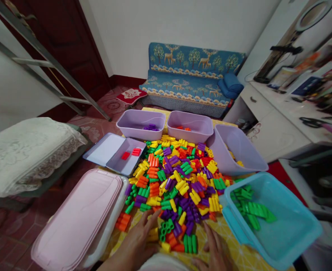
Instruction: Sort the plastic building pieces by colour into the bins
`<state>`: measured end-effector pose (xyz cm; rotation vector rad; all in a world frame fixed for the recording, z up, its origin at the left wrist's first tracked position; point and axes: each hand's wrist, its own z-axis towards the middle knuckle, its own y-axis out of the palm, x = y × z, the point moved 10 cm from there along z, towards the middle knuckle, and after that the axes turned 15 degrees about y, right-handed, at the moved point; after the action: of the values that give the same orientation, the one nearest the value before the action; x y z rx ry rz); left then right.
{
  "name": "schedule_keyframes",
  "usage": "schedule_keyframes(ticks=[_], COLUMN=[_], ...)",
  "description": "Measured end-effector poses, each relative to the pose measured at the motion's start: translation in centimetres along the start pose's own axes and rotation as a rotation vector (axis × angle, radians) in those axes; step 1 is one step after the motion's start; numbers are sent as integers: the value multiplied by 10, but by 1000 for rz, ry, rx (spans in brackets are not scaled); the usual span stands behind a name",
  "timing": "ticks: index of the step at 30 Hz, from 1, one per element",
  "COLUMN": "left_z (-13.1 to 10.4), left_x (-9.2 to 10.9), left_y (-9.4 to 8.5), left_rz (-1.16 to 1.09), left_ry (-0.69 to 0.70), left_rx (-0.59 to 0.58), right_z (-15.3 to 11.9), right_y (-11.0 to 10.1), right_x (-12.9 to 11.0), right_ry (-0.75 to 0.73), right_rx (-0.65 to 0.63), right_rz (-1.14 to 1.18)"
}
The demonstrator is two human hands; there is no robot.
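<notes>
A wide pile of plastic pieces (pixel 179 180) in yellow, green, purple, orange and red lies on a yellow patterned table. At the pile's near left edge, my left hand (pixel 140 239) rests beside yellow pieces (pixel 153 235), its fingers apart; whether it touches them is unclear. My right hand (pixel 215 248) is low at the right, fingers spread, right of a green joined piece (pixel 190 244). Between the hands lie green, orange, purple and yellow pieces. Neither hand visibly holds anything.
Behind the pile, one lilac bin (pixel 140 133) has purple pieces, another (pixel 190 136) red-orange ones. A right lilac bin (pixel 241 165) holds yellow; a turquoise bin (pixel 292 226) holds green. An open box (pixel 117 160) with red pieces and pink lids (pixel 81 214) are left.
</notes>
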<state>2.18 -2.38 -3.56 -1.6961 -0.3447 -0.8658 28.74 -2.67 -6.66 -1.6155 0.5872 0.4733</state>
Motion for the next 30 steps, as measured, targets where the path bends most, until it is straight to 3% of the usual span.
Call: schedule_keyframes(ticks=[3,7,13,18,25,27,30], left_z=[12,27,41,70,133,138,128], left_x=[3,17,22,37,60,65,63], left_y=[10,11,12,-33,-100,-113,-120], left_rz=[-8,-115,-279,-324,-176,-101,4], left_ry=[-16,65,141,289,316,340,355], left_rx=[-9,77,166,299,377,389,377], right_z=[10,24,39,72,145,153,147], right_y=[10,17,17,-6,-30,-36,-47], right_x=[-22,-61,-103,-141,-156,-159,-155], right_ry=[72,51,-19,-74,16,13,-1], right_rx=[22,89,-27,-138,-108,-103,-24], right_rz=[51,94,286,588,714,739,703])
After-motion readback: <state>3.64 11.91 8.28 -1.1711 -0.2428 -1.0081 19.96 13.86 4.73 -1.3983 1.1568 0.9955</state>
